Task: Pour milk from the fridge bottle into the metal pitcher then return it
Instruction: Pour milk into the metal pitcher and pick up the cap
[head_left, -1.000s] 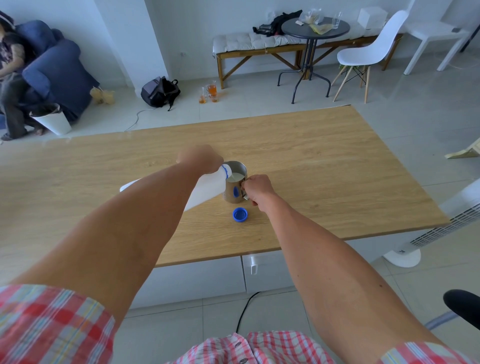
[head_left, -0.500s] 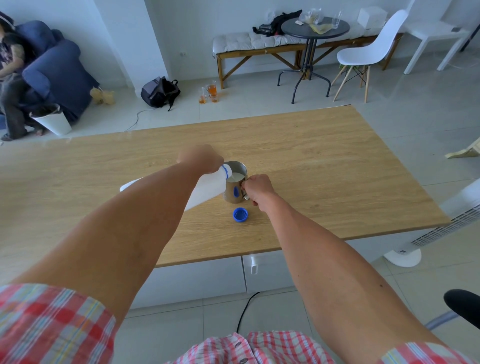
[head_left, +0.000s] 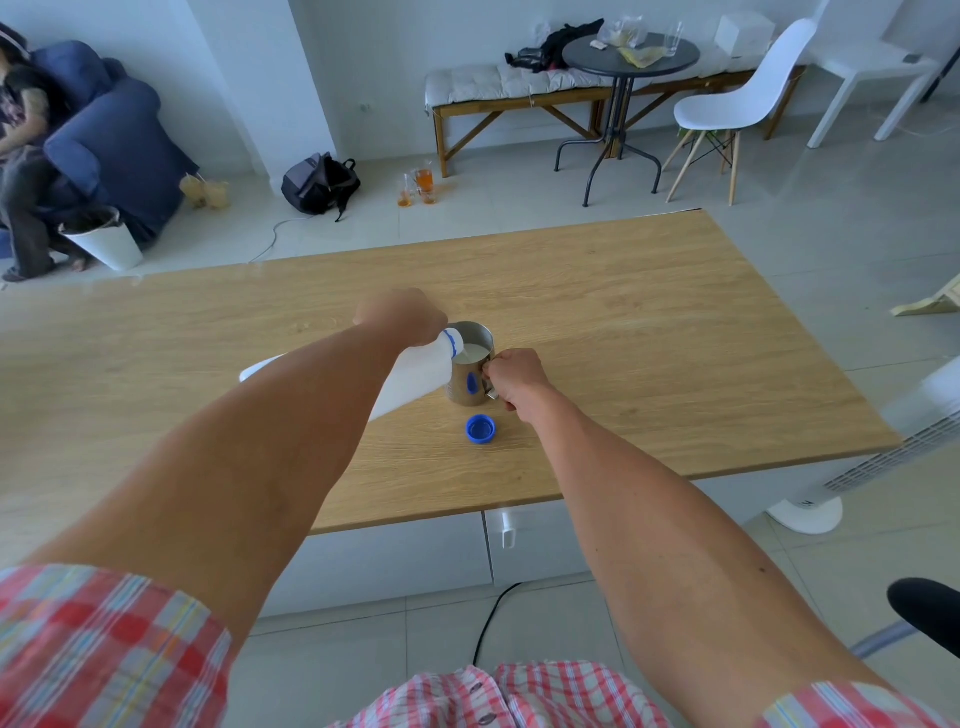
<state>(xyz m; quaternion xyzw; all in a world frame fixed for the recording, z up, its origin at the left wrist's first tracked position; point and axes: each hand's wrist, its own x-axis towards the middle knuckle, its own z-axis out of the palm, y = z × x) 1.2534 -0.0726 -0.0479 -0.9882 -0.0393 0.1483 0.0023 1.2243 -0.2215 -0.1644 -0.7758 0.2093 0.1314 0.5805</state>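
Observation:
A white milk bottle (head_left: 415, 376) with a blue neck ring is tipped nearly flat, its mouth over the rim of the metal pitcher (head_left: 470, 371). My left hand (head_left: 402, 322) grips the bottle from above; my forearm hides most of its body. White milk fills the pitcher close to the top, and a thin stream runs in. The pitcher stands upright on the wooden table (head_left: 649, 332). My right hand (head_left: 514, 376) is closed on the pitcher's handle at its right side. The bottle's blue cap (head_left: 480, 429) lies open side up on the table just in front of the pitcher.
A white tower fan (head_left: 883, 452) stands off the table's right edge. White drawers (head_left: 395, 561) and a black cable sit under the near edge. Beyond the table are a bench, a round black table (head_left: 631, 57), a white chair, a backpack and a person on a blue sofa.

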